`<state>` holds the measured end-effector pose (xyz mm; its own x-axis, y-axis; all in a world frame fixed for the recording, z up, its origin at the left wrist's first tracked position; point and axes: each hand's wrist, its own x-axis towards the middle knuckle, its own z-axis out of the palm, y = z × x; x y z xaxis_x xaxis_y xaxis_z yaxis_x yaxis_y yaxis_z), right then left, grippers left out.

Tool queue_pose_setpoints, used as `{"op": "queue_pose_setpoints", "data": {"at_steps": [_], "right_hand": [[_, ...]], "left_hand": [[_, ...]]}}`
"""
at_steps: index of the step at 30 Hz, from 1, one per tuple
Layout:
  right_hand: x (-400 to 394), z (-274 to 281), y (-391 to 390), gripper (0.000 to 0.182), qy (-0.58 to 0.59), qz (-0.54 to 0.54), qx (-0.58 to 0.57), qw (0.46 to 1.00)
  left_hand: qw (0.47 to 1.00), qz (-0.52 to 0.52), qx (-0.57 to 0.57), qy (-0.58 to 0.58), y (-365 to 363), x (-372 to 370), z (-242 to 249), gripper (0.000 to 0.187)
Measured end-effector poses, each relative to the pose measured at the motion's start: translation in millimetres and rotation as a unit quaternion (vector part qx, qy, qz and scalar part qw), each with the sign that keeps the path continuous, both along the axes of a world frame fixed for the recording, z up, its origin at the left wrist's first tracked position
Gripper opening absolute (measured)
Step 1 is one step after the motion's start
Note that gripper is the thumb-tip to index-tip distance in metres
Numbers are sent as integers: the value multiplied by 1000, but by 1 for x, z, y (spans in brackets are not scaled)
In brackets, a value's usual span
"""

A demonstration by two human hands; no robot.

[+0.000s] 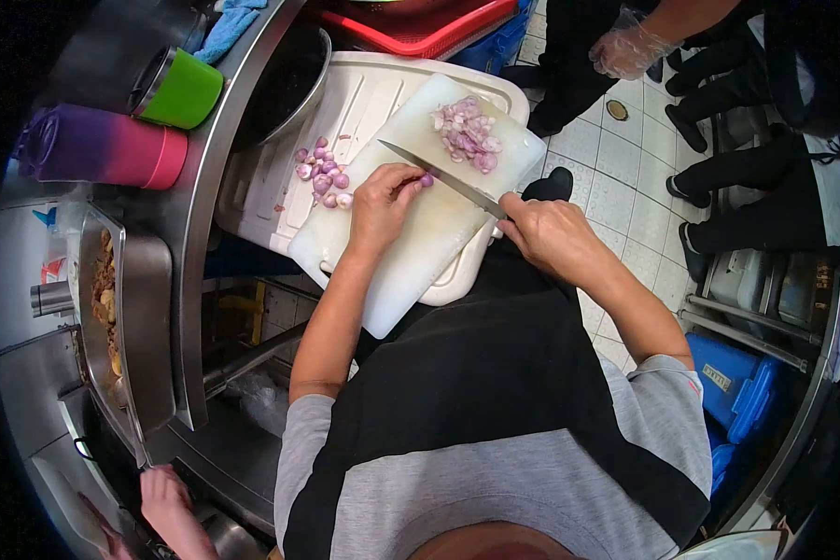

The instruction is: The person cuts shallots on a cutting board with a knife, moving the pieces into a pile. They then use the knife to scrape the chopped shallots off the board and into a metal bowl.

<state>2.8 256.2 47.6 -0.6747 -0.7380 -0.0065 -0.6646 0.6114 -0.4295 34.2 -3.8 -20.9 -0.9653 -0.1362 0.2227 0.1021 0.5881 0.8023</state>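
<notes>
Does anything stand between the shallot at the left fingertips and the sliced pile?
Yes: the knife in the right hand slants across the board between the shallot at the left hand and the sliced pile. Nothing else visible does.

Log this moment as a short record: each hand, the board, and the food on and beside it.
Left hand: fingertips holding a shallot by the blade
Right hand: gripping the knife by its handle
Cutting board: white, on a pale plastic surface
On board: sliced shallots, beyond the knife
Beside board: uncut shallots, to the left
</notes>
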Motion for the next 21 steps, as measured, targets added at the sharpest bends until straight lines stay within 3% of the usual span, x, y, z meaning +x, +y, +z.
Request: {"op": "queue_pose_setpoints", "data": {"at_steps": [5,11,21], "right_hand": [[-2,5,-1,21,-1,9,10,1000],[-26,-30,-44,22,-14,6,-10,1000],[-13,13,-16,21,-31,19,38,999]], "left_hand": [[1000,0,10,27,-2,-2,-6,17],[1000,9,19,18,1,0,-2,17],[999,3,3,37,-1,-1,-3,17]]}}
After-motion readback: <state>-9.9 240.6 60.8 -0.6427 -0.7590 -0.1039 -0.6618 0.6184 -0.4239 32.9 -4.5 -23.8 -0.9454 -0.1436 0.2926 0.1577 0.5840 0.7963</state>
